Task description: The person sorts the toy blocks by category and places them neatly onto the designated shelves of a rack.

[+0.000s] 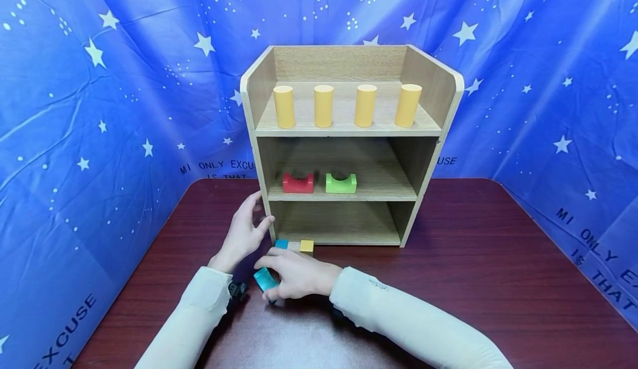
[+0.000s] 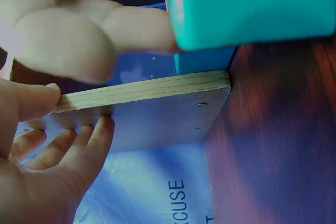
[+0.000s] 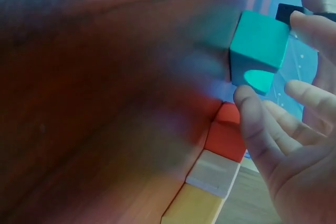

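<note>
With left hand (image 1: 244, 230) relaxed and holding nothing, is touching shelf (image 1: 270, 161) at left side. Is pinching teal block (image 1: 266, 279), near of shelf's left corner, in right hand (image 1: 294, 272); is probably risking slippage from fingertip-only contact, or knocking yellow block (image 1: 307, 246) through swinging far.

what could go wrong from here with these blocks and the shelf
The right hand seems to hold the teal notched block at the fingertips, so the block might slip. Moving it could nudge the nearby red block. The left hand grips the wood-grained shelf; a tug might topple the upright yellow cylinders.
</note>
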A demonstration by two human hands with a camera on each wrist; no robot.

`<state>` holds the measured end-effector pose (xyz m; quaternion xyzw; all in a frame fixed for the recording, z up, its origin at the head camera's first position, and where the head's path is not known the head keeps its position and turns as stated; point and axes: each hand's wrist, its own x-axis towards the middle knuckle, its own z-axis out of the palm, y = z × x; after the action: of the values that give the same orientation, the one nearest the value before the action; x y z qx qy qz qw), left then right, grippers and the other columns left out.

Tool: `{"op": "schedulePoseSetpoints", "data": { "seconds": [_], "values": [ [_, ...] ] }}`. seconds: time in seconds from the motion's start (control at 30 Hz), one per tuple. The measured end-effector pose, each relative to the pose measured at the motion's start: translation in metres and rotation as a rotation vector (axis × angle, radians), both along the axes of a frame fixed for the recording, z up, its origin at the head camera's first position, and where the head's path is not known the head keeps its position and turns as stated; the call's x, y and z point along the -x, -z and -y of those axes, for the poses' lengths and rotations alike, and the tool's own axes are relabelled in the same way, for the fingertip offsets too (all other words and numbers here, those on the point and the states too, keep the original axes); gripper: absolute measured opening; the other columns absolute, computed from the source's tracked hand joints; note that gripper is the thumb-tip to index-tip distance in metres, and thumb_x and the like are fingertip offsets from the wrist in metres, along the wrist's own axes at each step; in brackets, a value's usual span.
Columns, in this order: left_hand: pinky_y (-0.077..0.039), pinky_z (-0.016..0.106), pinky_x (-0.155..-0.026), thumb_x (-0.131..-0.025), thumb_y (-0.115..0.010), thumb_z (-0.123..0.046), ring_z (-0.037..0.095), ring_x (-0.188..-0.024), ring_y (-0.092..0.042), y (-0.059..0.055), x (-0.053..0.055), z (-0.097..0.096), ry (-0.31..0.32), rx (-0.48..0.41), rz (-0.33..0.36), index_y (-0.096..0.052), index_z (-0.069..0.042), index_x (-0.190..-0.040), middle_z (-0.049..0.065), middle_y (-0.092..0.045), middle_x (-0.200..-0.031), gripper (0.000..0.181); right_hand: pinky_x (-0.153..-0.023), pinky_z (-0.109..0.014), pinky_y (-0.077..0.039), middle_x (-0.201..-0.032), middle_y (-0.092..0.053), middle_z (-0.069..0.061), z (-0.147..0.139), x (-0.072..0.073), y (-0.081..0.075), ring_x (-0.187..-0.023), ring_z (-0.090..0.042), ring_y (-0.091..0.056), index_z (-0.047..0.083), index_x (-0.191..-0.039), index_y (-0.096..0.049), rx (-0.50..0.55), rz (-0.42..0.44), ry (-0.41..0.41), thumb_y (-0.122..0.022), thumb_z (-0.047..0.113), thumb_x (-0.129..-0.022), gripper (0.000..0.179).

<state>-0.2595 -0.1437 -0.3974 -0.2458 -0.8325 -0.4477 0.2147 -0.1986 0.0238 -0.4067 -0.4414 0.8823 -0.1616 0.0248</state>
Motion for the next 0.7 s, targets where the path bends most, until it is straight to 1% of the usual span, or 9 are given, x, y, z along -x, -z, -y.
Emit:
{"op": "schedulePoseSetpoints", "data": {
  "seconds": [0.23, 0.43, 0.57, 0.7],
  "values": [
    [-0.054, 0.038, -0.079, -0.085, -0.068, 0.001, 0.026, -0.102, -0.061, -0.0002, -0.0007, 0.0002, 0.002, 0.002, 0.012, -0.043, -0.006, -0.139, 0.014, -0.056, -0.12, 0.06, -0.074, -0.01, -0.04, -0.112, -0.055, 0.008, 0.0008, 0.0022, 0.0018, -0.091, -0.003, -0.052, 0.018, -0.12, -0.063, -0.002, 0.029, -0.041, -0.073, 0.04, -0.082, 0.045],
    [-0.054, 0.039, -0.077, -0.085, -0.068, 0.001, 0.025, -0.102, -0.061, 0.0008, -0.0012, 0.0006, 0.005, 0.003, 0.004, -0.043, -0.007, -0.139, 0.012, -0.056, -0.121, 0.06, -0.068, -0.011, -0.04, -0.108, -0.054, 0.011, -0.0034, 0.003, -0.0013, -0.086, -0.001, -0.048, 0.022, -0.117, -0.063, -0.06, 0.04, -0.042, -0.073, 0.036, -0.08, 0.041],
    [-0.054, 0.039, -0.077, -0.085, -0.068, 0.001, 0.025, -0.101, -0.061, 0.0007, -0.0012, 0.0006, 0.004, 0.003, -0.001, -0.043, -0.007, -0.14, 0.012, -0.056, -0.121, 0.06, -0.064, -0.013, -0.04, -0.107, -0.053, 0.013, -0.0067, 0.0032, -0.004, -0.083, -0.001, -0.047, 0.025, -0.119, -0.062, -0.098, 0.031, -0.049, -0.073, 0.034, -0.079, 0.042],
    [-0.053, 0.039, -0.078, -0.085, -0.068, 0.001, 0.025, -0.101, -0.061, 0.0005, -0.0008, 0.0003, 0.004, 0.007, -0.003, -0.043, -0.007, -0.14, 0.011, -0.056, -0.121, 0.061, -0.062, -0.014, -0.039, -0.106, -0.053, 0.013, -0.0078, 0.0023, -0.0035, -0.082, -0.001, -0.047, 0.027, -0.123, -0.059, -0.116, 0.005, -0.051, -0.074, 0.038, -0.079, 0.048]
  ]
}}
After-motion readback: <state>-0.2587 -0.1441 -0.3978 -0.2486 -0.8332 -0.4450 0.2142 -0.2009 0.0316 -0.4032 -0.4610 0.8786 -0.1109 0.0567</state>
